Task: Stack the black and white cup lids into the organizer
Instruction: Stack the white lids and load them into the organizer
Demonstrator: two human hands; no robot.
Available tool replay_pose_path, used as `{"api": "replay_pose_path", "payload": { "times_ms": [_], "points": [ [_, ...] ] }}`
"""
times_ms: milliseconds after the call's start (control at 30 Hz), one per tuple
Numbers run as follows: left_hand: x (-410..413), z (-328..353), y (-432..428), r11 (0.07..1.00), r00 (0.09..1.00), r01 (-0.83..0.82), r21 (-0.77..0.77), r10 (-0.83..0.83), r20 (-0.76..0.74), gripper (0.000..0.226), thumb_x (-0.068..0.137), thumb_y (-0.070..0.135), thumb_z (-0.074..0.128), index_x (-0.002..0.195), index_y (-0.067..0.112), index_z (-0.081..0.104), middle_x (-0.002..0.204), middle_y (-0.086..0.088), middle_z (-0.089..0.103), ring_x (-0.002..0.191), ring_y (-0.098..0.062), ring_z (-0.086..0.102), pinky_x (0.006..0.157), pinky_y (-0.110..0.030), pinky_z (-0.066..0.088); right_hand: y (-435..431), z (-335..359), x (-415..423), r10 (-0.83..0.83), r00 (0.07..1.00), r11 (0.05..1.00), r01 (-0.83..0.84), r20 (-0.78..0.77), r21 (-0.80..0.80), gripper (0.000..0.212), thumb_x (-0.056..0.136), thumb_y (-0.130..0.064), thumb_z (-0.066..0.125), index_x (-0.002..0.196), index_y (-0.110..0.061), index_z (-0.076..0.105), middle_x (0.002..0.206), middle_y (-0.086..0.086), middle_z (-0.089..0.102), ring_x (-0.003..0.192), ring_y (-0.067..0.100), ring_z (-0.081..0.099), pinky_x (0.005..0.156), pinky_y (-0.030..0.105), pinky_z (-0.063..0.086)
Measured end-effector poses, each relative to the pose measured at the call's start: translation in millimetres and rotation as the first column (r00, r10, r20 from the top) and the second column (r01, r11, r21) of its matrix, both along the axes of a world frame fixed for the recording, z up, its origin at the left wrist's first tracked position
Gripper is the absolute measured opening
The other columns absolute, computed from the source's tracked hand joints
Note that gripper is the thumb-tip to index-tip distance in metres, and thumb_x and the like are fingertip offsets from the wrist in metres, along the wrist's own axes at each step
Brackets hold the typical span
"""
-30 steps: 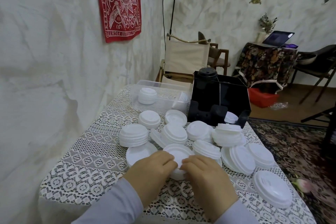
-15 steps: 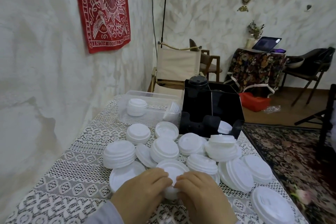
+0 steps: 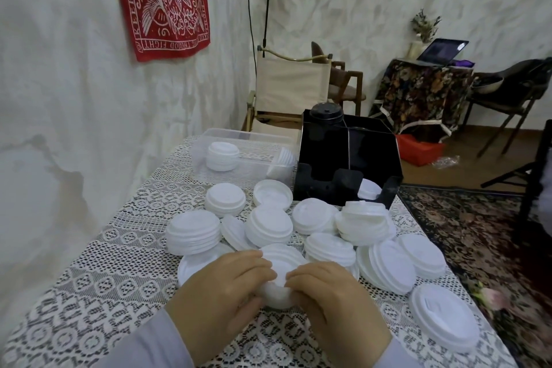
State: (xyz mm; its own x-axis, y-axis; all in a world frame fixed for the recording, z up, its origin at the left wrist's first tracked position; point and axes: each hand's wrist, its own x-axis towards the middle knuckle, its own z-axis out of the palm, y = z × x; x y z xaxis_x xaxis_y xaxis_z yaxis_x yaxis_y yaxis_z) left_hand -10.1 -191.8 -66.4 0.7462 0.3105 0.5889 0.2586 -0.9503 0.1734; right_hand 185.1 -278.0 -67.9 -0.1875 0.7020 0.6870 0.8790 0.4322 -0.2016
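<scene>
Gripping a white lid stack [image 3: 279, 275] with left hand [image 3: 221, 290] and right hand [image 3: 334, 299], at the near edge of the table [image 3: 104, 278]. Well apart from the black organizer [image 3: 346, 164] at the far edge. Could skew and spill under uneven squeeze, or knock neighbouring piles [image 3: 328, 248].

White lids [image 3: 268, 227]: plain, centre frame. Organizer [image 3: 370, 155]: glossy black, with black lids [image 3: 325, 112] at its upper left. Bench cloth [image 3: 119, 278]: white lace, ring-and-lattice openwork over a darker ground. Upper left: wall hanging [image 3: 167, 0] red, with white line drawing and lettering. Right edge: rug [image 3: 478, 233] dark floral; bin [image 3: 421, 152] red.
</scene>
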Motion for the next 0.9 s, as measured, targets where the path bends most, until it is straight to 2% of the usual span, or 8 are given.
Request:
{"api": "replay_pose_path", "payload": {
  "times_ms": [267, 400, 467, 533, 600, 667, 767, 900],
  "points": [
    [-7.8, 3.6, -6.9, 0.991, 0.996, -0.091, -0.095, 0.092, 0.012, 0.050, 0.084, 0.034, 0.054, 0.132, 0.022, 0.045, 0.129, 0.007, 0.053, 0.118, -0.005, 0.048, 0.101, -0.015, 0.036, -7.9, -0.1, -11.2, 0.019, 0.990, 0.995, -0.032, -0.141, -0.092, 0.014, 0.087, -0.025, 0.052, 0.100, -0.029, 0.057, 0.095, -0.014, 0.067, 0.089, 0.005, 0.062, 0.073, 0.023, 0.052],
    [-6.1, 15.1, -8.5, 0.974, 0.986, -0.160, -0.162, 0.165, 0.014, 0.065, 0.086, 0.040, 0.050, 0.144, 0.023, 0.028, 0.138, 0.009, 0.043, 0.128, 0.005, 0.034, 0.107, -0.006, 0.020, -10.1, 16.8, -13.2, -0.073, 0.891, 0.985, -0.007, -0.448, -0.174, 0.015, 0.088, -0.036, 0.054, 0.095, -0.030, 0.066, 0.086, -0.020, 0.067, 0.078, -0.006, 0.060, 0.068, 0.009, 0.044],
    [-3.7, 19.6, -8.0, 0.966, 0.983, -0.175, -0.192, 0.181, 0.013, 0.068, 0.087, 0.045, 0.047, 0.147, 0.026, 0.019, 0.144, 0.011, 0.035, 0.132, 0.010, 0.023, 0.107, -0.003, 0.014, -8.1, 28.1, -16.0, -0.084, 0.739, 0.973, -0.083, -0.668, -0.215, 0.013, 0.088, -0.033, 0.060, 0.090, -0.024, 0.069, 0.084, -0.014, 0.071, 0.079, 0.001, 0.064, 0.070, 0.014, 0.048],
    [-0.6, 22.7, -7.8, 0.961, 0.981, -0.189, -0.199, 0.192, -0.005, 0.073, 0.086, 0.048, 0.046, 0.148, 0.029, 0.013, 0.145, 0.011, 0.032, 0.132, 0.009, 0.023, 0.105, -0.001, 0.011, -6.6, 39.3, -19.6, -0.068, 0.502, 0.951, -0.228, -0.862, -0.208, 0.012, 0.087, -0.022, 0.062, 0.092, -0.015, 0.069, 0.086, -0.001, 0.073, 0.082, 0.012, 0.068, 0.075, 0.024, 0.054],
    [2.3, 24.0, -7.9, 0.961, 0.980, -0.198, -0.195, 0.198, -0.018, 0.078, 0.084, 0.051, 0.048, 0.148, 0.028, 0.011, 0.148, 0.008, 0.032, 0.132, 0.004, 0.026, 0.106, -0.002, 0.010, -5.5, 46.3, -22.5, -0.104, 0.231, 0.928, -0.327, -0.967, -0.177, 0.016, 0.083, -0.015, 0.056, 0.092, -0.009, 0.067, 0.081, 0.007, 0.073, 0.077, 0.017, 0.069, 0.072, 0.025, 0.056],
    [4.7, 25.1, -8.4, 0.959, 0.980, -0.196, -0.203, 0.197, -0.015, 0.081, 0.082, 0.052, 0.049, 0.147, 0.027, 0.009, 0.150, 0.005, 0.029, 0.135, 0.001, 0.023, 0.107, -0.003, 0.008, -5.1, 50.9, -24.8, -0.169, 0.032, 0.909, -0.381, -0.985, -0.169, 0.016, 0.086, -0.011, 0.053, 0.094, -0.006, 0.065, 0.079, 0.009, 0.073, 0.072, 0.017, 0.069, 0.067, 0.026, 0.058],
    [7.1, 26.8, -9.3, 0.954, 0.981, -0.187, -0.235, 0.195, 0.010, 0.082, 0.080, 0.055, 0.049, 0.145, 0.034, 0.003, 0.151, 0.008, 0.024, 0.138, 0.002, 0.015, 0.109, -0.005, 0.006, -5.4, 54.2, -26.1, -0.224, -0.130, 0.876, -0.461, -0.966, -0.141, 0.021, 0.084, -0.014, 0.053, 0.099, -0.005, 0.063, 0.083, 0.010, 0.073, 0.068, 0.019, 0.069, 0.060, 0.028, 0.058],
    [10.5, 29.2, -10.1, 0.958, 0.981, -0.182, -0.224, 0.191, 0.023, 0.081, 0.081, 0.055, 0.050, 0.146, 0.030, 0.008, 0.149, 0.007, 0.023, 0.138, 0.007, 0.009, 0.109, -0.005, 0.004, -6.3, 54.9, -26.6, -0.278, -0.232, 0.835, -0.538, -0.932, -0.116, 0.034, 0.079, -0.018, 0.055, 0.108, -0.002, 0.062, 0.091, 0.014, 0.072, 0.068, 0.021, 0.069, 0.059, 0.030, 0.058]
  ]
}}
